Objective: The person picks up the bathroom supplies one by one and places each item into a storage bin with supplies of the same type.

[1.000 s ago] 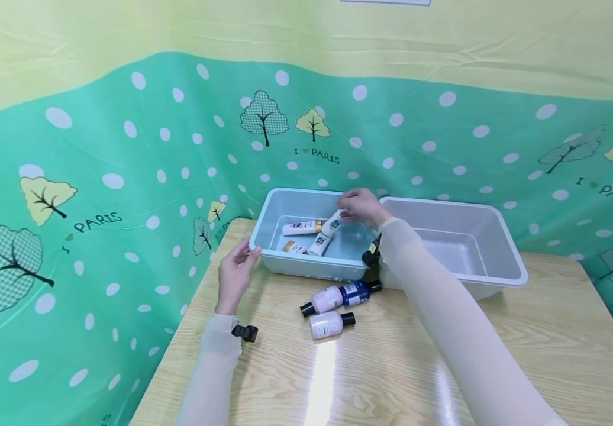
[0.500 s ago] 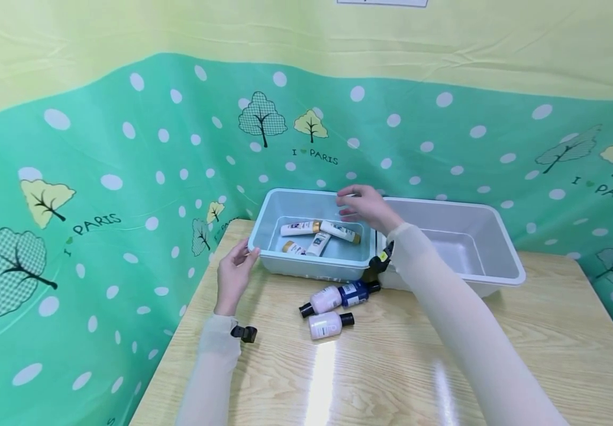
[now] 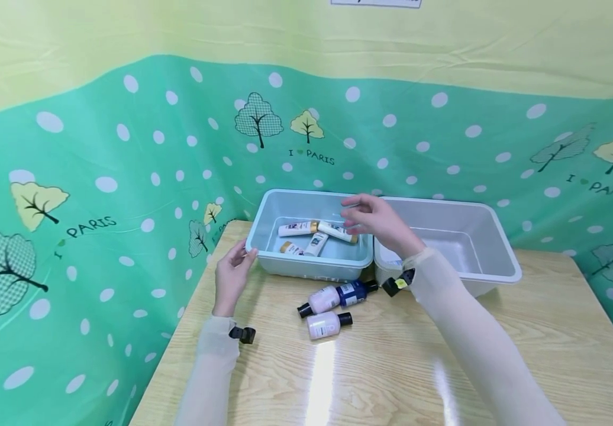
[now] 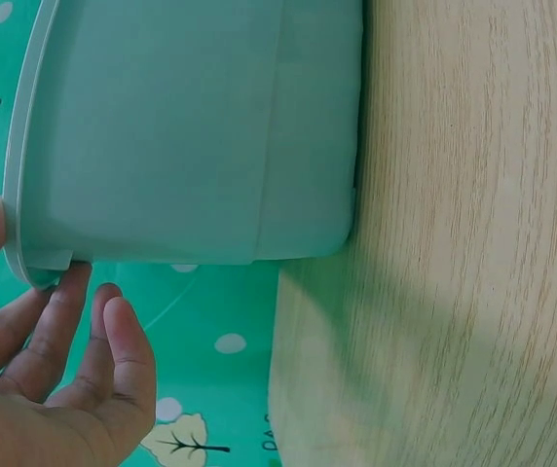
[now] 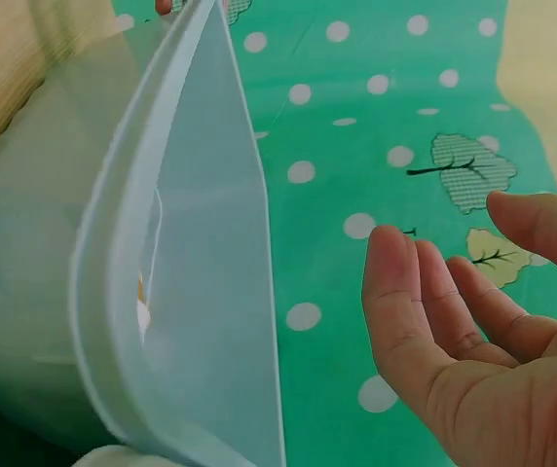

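Note:
At the front left corner of the light blue bin (image 3: pixel 312 269), my left hand (image 3: pixel 231 278) pinches the rim, thumb on top and fingers beneath, as the left wrist view shows. Several white tubes with gold caps lie in that bin, among them one tube (image 3: pixel 336 231) at the right and another (image 3: pixel 297 228) at the left. Over the bin's right side hovers my right hand (image 3: pixel 381 222), fingers loosely bent and holding nothing. In the right wrist view its fingers (image 5: pixel 395 292) are apart from the rim.
A grey bin (image 3: pixel 450 248) adjoins the blue one on the right. In front lie two pink bottles, one nearer (image 3: pixel 323 325), and a dark blue bottle (image 3: pixel 353 293), all black-capped, on the wooden table (image 3: pixel 392 367). A patterned green curtain (image 3: pixel 178 148) hangs behind and to the left.
My right hand has let go of a white tube, which now lies in the blue bin, and has drawn back slightly toward the right. The left hand has stayed at the rim.

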Demonstrator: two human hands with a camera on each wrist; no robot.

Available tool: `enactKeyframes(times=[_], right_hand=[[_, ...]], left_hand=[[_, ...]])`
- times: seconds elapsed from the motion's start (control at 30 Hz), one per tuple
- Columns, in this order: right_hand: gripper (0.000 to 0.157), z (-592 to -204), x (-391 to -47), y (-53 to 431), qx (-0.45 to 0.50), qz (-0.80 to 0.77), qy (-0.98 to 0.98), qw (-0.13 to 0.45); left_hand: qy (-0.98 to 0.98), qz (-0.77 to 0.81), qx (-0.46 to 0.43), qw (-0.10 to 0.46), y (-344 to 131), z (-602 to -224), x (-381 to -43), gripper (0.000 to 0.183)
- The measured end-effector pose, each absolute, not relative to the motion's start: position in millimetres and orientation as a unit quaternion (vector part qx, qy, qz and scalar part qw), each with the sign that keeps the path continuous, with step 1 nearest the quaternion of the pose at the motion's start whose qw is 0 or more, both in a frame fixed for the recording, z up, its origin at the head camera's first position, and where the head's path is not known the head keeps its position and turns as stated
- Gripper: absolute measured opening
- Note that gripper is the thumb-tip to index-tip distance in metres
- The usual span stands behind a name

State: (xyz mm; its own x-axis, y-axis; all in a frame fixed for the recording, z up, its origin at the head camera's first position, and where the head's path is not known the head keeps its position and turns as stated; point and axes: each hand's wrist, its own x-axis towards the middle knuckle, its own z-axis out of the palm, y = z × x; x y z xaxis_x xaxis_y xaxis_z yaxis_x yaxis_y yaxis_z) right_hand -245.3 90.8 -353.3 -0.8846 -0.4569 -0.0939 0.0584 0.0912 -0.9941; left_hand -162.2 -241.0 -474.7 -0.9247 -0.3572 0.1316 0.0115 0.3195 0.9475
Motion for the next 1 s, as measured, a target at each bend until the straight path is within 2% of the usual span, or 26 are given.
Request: enactKeyframes(times=[0.37,0.8,1.0], right_hand=[[0.042,-367,-208,117,-0.173,-0.640,0.733,0.151],[0.038,-381,-163,142,-0.184,-0.636,0.739,0.120],[0.042,-393,-149,151,-0.171,-0.621,0.756,0.117]], left_hand=[[-0.796,-0.574,0.103,0.163,-242,-477,-164,0.050],[-0.802,-0.565,0.103,0.163,-240,-475,-162,0.050],[-0.802,-0.566,0.098,0.167,-240,-477,-162,0.050]])
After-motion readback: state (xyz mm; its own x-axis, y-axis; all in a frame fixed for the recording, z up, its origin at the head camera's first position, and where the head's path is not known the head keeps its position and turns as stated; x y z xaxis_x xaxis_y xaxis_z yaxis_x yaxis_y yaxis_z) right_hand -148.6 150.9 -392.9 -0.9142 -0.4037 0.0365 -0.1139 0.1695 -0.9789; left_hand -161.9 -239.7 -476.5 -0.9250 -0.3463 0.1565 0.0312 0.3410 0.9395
